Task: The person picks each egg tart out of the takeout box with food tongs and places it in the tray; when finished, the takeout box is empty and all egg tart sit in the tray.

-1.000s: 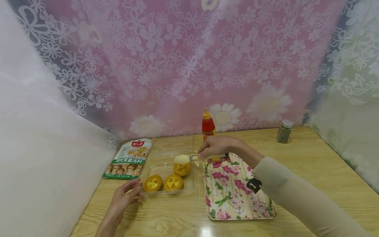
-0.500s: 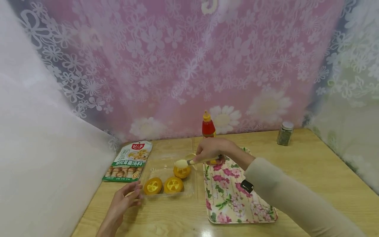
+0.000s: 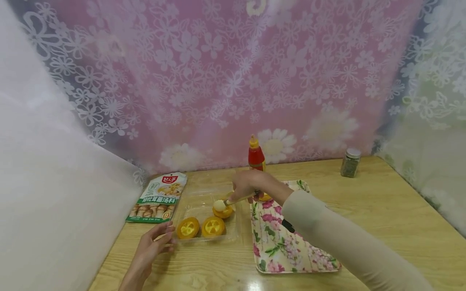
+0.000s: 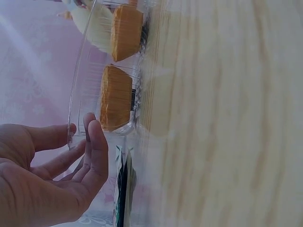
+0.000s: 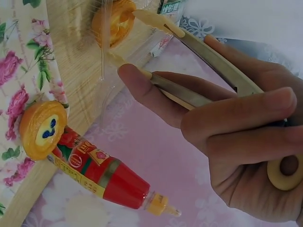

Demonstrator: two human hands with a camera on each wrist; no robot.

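Observation:
My right hand (image 3: 248, 186) grips a pair of tongs (image 5: 208, 54) with cream-coloured tips. In the right wrist view the tips stand apart, one against the egg tart (image 3: 223, 211) at the back right of a clear plastic container (image 3: 231, 234). Two more egg tarts, a left one (image 3: 187, 228) and a middle one (image 3: 213, 227), sit along the container's front. My left hand (image 4: 61, 170) holds the container's front left corner, with thumb and fingers about its rim. A further tart (image 5: 45, 130) with blue bits on top lies on the floral tray (image 3: 291, 246).
A red sauce bottle (image 3: 256, 157) with a yellow cap stands behind the tray, close to my right hand. To the container's left lies a mushroom seasoning packet (image 3: 156, 198). A glass jar (image 3: 350, 162) stands at the back right of the wooden table (image 3: 382, 210).
My right hand has moved left with the tongs, and their tips have come lower over the back tart. My left hand stays at the container's corner.

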